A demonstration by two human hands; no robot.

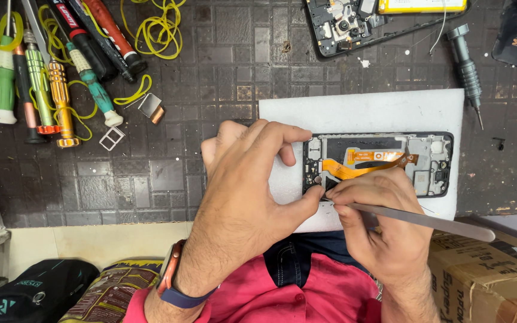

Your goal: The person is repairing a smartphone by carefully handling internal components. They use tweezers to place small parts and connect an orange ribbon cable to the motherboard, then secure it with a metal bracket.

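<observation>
Steel tweezers (pixel 414 218) — slim, matte — sit pinched in the right hand (pixel 378 224), tips at the opened phone (pixel 378 164)'s nine-o'clock end. Left hand (pixel 243 191) clamps finger and thumb on that black edge, over white foam (pixel 360 110).

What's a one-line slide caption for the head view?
Left hand steadies an opened phone on a white foam pad while the right hand works metal tweezers at its lower edge.

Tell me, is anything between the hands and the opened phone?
Nothing visible is. The left hand already touches the opened phone at its near end. The right hand holds metal tweezers with their tip right at that same end.
</observation>
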